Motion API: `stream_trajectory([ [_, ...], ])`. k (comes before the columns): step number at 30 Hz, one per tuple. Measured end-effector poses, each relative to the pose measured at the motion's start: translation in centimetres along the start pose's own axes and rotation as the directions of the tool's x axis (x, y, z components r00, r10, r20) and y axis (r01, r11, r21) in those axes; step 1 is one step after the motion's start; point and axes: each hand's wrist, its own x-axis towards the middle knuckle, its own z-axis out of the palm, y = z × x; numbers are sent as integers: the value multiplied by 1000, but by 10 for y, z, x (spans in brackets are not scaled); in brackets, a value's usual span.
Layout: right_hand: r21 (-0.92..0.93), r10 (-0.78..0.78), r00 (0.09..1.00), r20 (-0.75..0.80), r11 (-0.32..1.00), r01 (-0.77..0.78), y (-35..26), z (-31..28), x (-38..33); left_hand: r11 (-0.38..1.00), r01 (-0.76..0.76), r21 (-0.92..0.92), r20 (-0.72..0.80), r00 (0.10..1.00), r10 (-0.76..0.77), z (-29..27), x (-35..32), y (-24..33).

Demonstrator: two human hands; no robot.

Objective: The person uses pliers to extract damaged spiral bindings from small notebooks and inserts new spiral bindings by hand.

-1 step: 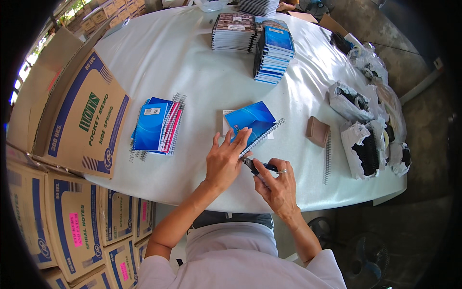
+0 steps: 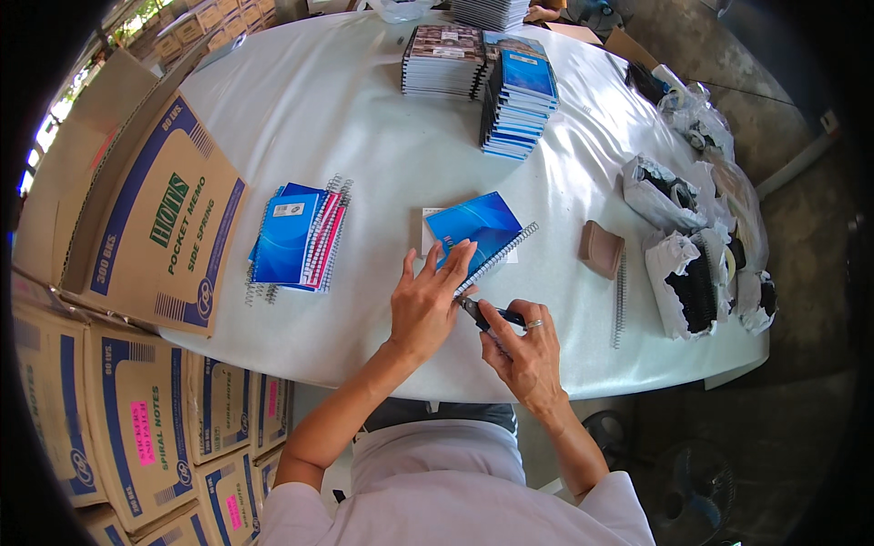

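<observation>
A blue spiral notebook (image 2: 473, 227) lies tilted on the table in front of me, over a white sheet or pad that shows at its edges. Its wire coil (image 2: 510, 252) runs down the right side. My left hand (image 2: 426, 305) grips the notebook's lower end, fingers spread over the cover; the thumb is hidden. In my right hand (image 2: 526, 350) is a pair of dark-handled pliers (image 2: 473, 312), with the jaws at the coil's near end. Whether the jaws are closed on the wire is too small to tell.
Left of the notebook sits a pile of blue and pink spiral notebooks (image 2: 291, 238). Taller notebook stacks (image 2: 519, 100) stand at the back. To the right are a brown block-like object (image 2: 602, 248), a loose coil (image 2: 620, 305) and plastic bags of black coils (image 2: 683, 282). Cardboard boxes (image 2: 155, 218) flank the left.
</observation>
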Motion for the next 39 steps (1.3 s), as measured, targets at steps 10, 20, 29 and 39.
stream_trajectory([
  [10,679,67,853,518,574,-458,15,-28,32,960,-76,269,-110,988,109,-42,7,-8],
  [20,-164,-15,964,266,985,61,86,-28,32,919,221,327,345,877,-333,-173,-13,-120],
  [29,-15,-260,740,621,939,343,46,67,147,977,-33,211,91,996,13,-125,-9,-63],
  [39,47,-261,731,630,953,300,47,68,157,987,-4,158,81,997,-9,-117,-36,-69],
])
